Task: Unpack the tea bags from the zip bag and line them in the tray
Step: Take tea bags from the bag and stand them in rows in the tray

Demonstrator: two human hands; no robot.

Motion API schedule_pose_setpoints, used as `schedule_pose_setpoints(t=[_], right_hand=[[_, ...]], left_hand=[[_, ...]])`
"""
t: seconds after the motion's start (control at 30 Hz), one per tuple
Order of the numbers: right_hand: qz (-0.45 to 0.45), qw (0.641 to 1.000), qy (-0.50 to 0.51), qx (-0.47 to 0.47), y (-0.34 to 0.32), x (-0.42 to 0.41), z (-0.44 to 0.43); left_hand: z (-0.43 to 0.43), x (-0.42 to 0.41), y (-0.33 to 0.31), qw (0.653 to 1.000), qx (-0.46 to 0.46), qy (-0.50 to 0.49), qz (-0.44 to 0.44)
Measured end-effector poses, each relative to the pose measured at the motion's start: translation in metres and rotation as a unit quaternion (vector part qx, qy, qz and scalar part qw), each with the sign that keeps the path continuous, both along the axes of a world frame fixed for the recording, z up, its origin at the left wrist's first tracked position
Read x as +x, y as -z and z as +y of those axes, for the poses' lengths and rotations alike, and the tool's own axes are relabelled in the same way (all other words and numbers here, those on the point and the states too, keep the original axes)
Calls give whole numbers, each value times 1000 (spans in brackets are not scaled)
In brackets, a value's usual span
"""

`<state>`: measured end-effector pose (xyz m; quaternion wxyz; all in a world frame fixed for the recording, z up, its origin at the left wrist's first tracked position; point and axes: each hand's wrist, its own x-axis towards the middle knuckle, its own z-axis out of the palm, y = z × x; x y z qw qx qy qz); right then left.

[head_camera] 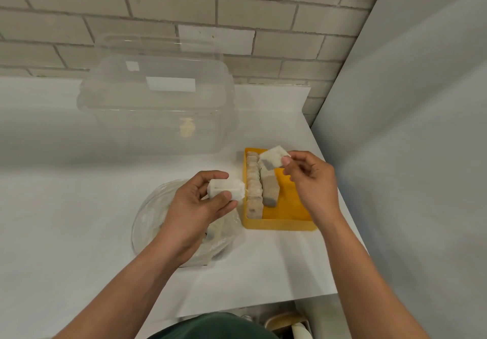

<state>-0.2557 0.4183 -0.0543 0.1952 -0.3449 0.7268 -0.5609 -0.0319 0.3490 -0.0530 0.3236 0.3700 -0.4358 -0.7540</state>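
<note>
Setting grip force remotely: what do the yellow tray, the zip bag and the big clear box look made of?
Yellow tray: likely rigid plastic, opaque, smooth, straight walls. Zip bag: thin clear plastic film, wrinkled and glinting. Clear box: seemingly hard transparent plastic, glossy, tiles show through it.

Left hand [195,204]: fingers and thumb curled round bags [224,189].
Right hand [313,180]: thumb and forefinger pinching bag [274,159].
</note>
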Motion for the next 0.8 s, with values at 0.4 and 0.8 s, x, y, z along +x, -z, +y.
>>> schedule_pose_setpoints(t=[0.4, 0.8], right_hand=[[151, 941, -123, 276, 61, -39, 4], [212, 920, -73, 320, 77, -34, -8]], left_hand=[[3, -5, 2, 999, 3, -33, 4], [10, -3, 0, 997, -42, -36, -53]])
